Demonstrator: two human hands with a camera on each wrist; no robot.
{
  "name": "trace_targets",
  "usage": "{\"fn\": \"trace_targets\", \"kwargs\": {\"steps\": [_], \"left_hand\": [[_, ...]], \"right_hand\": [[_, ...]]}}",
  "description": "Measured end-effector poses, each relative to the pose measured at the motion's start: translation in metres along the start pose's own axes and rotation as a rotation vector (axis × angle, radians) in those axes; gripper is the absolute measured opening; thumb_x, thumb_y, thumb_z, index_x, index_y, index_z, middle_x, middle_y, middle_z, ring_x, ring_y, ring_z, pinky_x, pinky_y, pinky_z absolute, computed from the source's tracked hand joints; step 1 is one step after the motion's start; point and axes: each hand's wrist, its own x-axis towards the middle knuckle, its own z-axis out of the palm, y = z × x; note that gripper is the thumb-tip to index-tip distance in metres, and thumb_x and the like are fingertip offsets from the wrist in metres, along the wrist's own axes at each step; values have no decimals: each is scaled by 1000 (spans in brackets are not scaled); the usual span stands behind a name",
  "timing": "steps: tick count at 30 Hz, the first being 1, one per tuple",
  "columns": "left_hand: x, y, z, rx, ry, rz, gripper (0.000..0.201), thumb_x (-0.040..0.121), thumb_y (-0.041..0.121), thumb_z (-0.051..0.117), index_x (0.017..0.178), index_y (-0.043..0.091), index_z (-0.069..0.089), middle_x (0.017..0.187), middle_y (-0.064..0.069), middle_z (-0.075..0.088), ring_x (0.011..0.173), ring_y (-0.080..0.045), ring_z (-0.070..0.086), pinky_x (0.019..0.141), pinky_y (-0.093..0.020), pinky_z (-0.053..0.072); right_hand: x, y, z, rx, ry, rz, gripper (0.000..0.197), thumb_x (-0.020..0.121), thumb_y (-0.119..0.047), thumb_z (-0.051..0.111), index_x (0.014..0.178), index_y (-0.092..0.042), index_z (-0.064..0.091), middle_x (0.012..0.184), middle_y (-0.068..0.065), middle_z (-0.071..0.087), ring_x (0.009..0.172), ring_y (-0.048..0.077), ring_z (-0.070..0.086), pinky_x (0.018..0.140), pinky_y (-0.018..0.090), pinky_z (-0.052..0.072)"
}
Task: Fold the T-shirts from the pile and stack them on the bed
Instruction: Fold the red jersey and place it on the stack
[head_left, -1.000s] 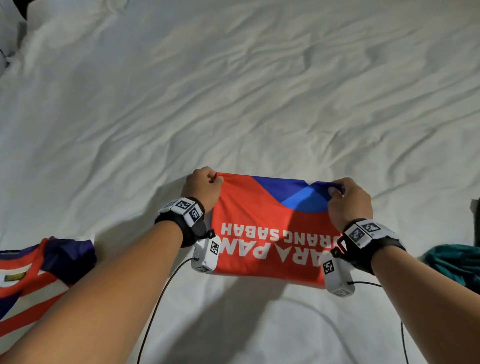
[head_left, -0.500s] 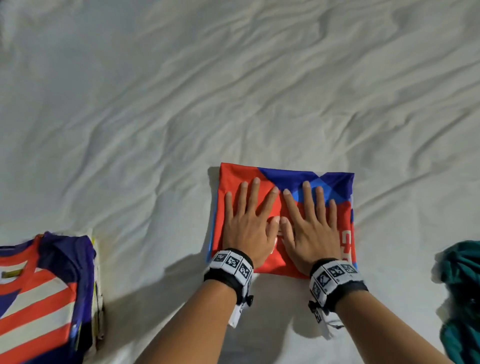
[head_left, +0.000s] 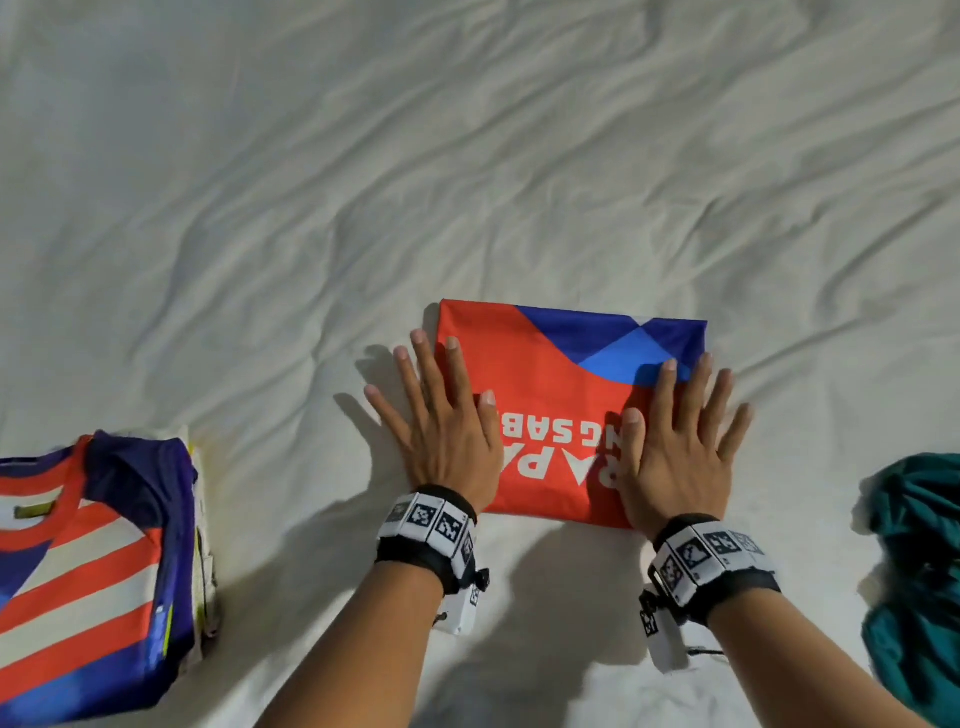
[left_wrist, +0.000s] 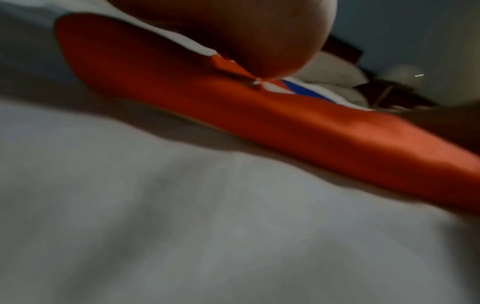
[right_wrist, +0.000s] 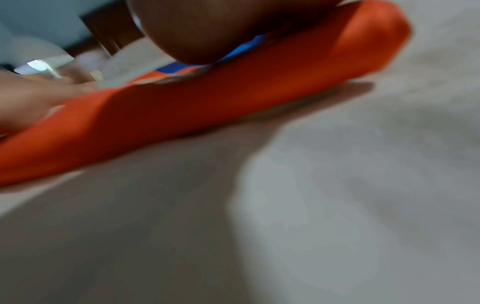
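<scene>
I judge the task to be partly done. At the near left edge of the bed lies a stack of folded shirts, with a striped red, white and blue one on top. At the near right edge I see a teal heap, bunched up and not folded, which I take for the rest of the pile; how many shirts it holds I cannot tell. The red and blue T-shirt lies on the sheet near the near edge, about in the middle between the stack and the heap, already a neat rectangle with white letters on it. So what is left, I think, is to carry this shirt to the stack and then to fold the teal things.

My left hand lies flat with the fingers straight and spread, partly on the left border of the shirt and partly on the sheet. My right hand lies flat in the same way on the right border. Both hands are released; they grasp nothing and only press on the cloth. The wrist views are blurred and show only the red fold under each palm.
</scene>
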Motion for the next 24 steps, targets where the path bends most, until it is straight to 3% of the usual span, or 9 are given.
{"fn": "trace_targets", "kwargs": {"steps": [2, 4, 7, 11, 14, 19, 24], "left_hand": [[-25, 18, 4, -31, -11, 160, 69, 102, 41, 29, 164, 18, 12, 170, -15, -2, 157, -34, -3, 120, -70, -4], [-48, 26, 15, -34, -83, 230, 66, 103, 41, 28, 164, 21, 12, 171, -13, -2, 158, -32, -3, 120, -68, 4], [-55, 20, 28, -26, -129, 173, 64, 104, 43, 30, 164, 27, 12, 171, -10, 0, 158, -30, 0, 123, -62, 6], [-48, 4, 25, -5, -129, 130, 63, 104, 46, 26, 163, 34, 9, 171, -7, -4, 158, -28, -4, 124, -61, 2], [-46, -7, 24, -1, -138, 101, 63, 105, 45, 23, 163, 36, 0, 171, -5, -10, 157, -24, -11, 123, -62, 1], [-44, -16, 24, 28, -118, 122, 61, 105, 45, 17, 163, 33, 3, 172, -4, -6, 158, -25, -7, 123, -62, 1], [-42, -17, 18, 36, -153, 119, 61, 105, 44, 13, 164, 31, 7, 172, -3, -1, 158, -24, -5, 122, -63, 6]], "right_hand": [[-14, -18, 2, 12, 31, -102, 66, 104, -45, 23, 163, -17, 11, 170, 13, -3, 156, 30, -12, 124, 50, -11], [-27, -33, 15, 6, 13, -222, 64, 105, -43, 26, 162, -16, 18, 169, 15, 4, 156, 32, -4, 125, 50, -5], [-37, -36, 34, 23, -23, -233, 62, 104, -46, 24, 161, -21, 25, 169, 12, 11, 156, 33, 4, 125, 54, 3], [-36, -24, 30, 15, -43, -187, 63, 103, -56, 22, 162, -34, 13, 170, 4, 4, 157, 28, -2, 126, 48, -3], [-35, -10, 25, 7, -64, -139, 63, 104, -55, 14, 162, -33, 9, 171, 2, -2, 157, 25, -7, 126, 46, -3], [-35, 17, 22, -1, -110, -107, 61, 105, -52, 7, 162, -33, 0, 170, 1, -11, 156, 19, -14, 125, 45, -8], [-35, 28, 18, 63, -132, -97, 62, 104, -52, 6, 162, -31, -5, 168, -1, -17, 155, 19, -15, 126, 45, -6]]}}
